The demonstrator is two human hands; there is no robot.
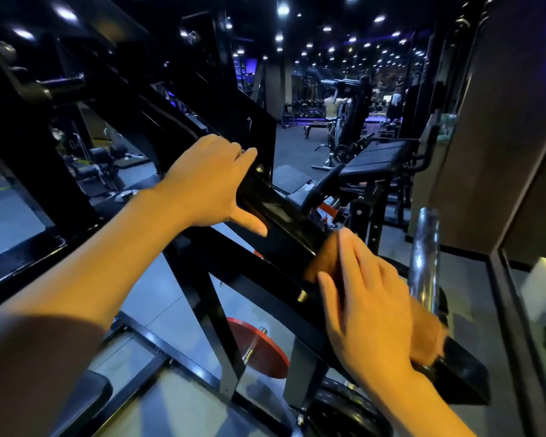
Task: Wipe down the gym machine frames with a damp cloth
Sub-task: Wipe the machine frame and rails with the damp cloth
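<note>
A glossy black sloping frame beam of the gym machine runs from upper left down to lower right. My left hand rests on its upper part, fingers laid over the top edge and thumb spread across the side face. Lower down, my right hand presses flat, with straight fingers, on a brownish-orange cloth that lies on the beam. The cloth shows beyond my fingertips and again past my palm, blurred by motion. Most of it is hidden under the hand.
A chrome plate peg stands just right of my right hand. A red weight plate sits below the beam among black struts. A padded bench is behind, a dark wall on the right, and a person far back.
</note>
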